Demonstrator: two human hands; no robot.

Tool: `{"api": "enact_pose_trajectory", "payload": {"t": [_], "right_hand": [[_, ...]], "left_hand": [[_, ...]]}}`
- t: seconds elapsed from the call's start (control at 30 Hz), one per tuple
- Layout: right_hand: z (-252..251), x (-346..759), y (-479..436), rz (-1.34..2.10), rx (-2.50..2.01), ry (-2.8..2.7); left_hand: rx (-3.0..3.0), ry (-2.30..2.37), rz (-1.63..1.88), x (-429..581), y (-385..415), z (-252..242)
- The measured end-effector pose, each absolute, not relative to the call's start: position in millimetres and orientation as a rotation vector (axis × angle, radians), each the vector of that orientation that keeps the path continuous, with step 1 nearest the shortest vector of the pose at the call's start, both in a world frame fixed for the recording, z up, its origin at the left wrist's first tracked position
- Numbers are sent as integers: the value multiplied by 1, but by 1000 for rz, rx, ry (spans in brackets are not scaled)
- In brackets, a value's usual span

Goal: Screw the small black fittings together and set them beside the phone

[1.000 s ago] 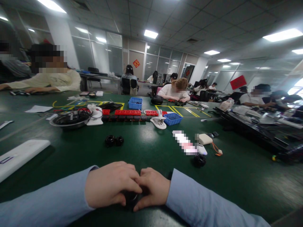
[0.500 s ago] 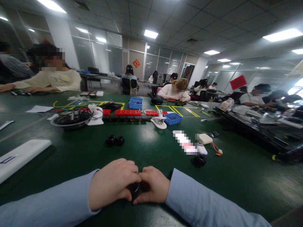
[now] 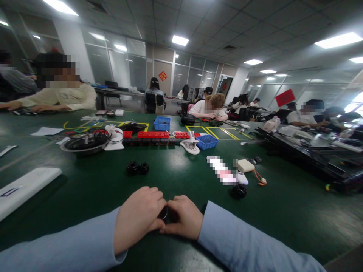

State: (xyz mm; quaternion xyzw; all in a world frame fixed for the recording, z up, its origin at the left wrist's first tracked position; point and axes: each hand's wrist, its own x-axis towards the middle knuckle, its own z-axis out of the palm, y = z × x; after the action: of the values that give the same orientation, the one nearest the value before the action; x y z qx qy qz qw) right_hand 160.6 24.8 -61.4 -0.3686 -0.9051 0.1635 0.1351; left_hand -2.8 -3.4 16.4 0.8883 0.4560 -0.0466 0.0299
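Note:
My left hand [image 3: 138, 217] and my right hand [image 3: 183, 217] meet low at the front of the green table [image 3: 176, 173], both in light blue sleeves. Their fingers are curled together round a small black round part [image 3: 163, 214], of which only a dark sliver shows between the fingertips. Two more black round parts [image 3: 137, 168] lie side by side further out on the table, and a third black one [image 3: 239, 191] lies to the right.
A white flat device [image 3: 25, 187] lies at the left. Further back stand a black dish of cables [image 3: 85, 142], red power strips [image 3: 153, 134], two blue baskets [image 3: 207, 142], a white clip [image 3: 191, 145] and a beige box [image 3: 246, 166]. Other people sit at the far tables.
Both hands have slid a little forward and up over the table, staying closed together on the black part, which now peeks out higher between the fingers.

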Motion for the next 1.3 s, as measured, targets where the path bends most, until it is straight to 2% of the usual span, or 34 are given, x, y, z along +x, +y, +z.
{"api": "enact_pose_trajectory", "payload": {"t": [0.83,1.3], "right_hand": [[-62,160,27,459,-1139,-2592],[-64,165,31,491,-1059,-2654]], "left_hand": [[2784,1549,-27,2,-2,2],[2672,1508,14,-7,-3,15]]}}
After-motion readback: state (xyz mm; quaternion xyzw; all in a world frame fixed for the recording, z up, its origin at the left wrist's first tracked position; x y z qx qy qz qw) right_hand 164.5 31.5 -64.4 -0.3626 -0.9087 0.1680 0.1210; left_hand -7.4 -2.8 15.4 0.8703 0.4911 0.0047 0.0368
